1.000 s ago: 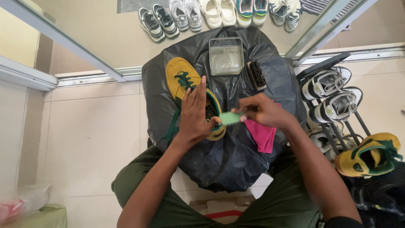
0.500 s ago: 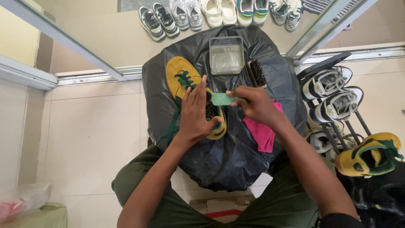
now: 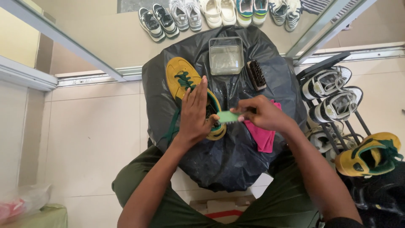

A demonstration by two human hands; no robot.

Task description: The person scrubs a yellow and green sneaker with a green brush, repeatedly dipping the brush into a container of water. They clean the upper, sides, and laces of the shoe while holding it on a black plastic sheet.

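Pinching a green sponge (image 3: 228,116) by one end, the right hand (image 3: 263,116) brings it to the yellow shoe (image 3: 185,82), which lies under the flat, spread left hand (image 3: 195,114). Such a shallow pinch could let the sponge twist loose; the unclasped shoe could skid on the black sheet (image 3: 236,156).

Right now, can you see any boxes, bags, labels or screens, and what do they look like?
Clear plastic box: square and see-through, at the far side of the black sheet.
Cardboard box: tan with a red stripe, low down between the person's knees, mostly hidden.
Clear plastic bag: crumpled, something pink inside, bottom left corner.
No screens or signs show.
The right hand holds a green pad; no label is readable on it.
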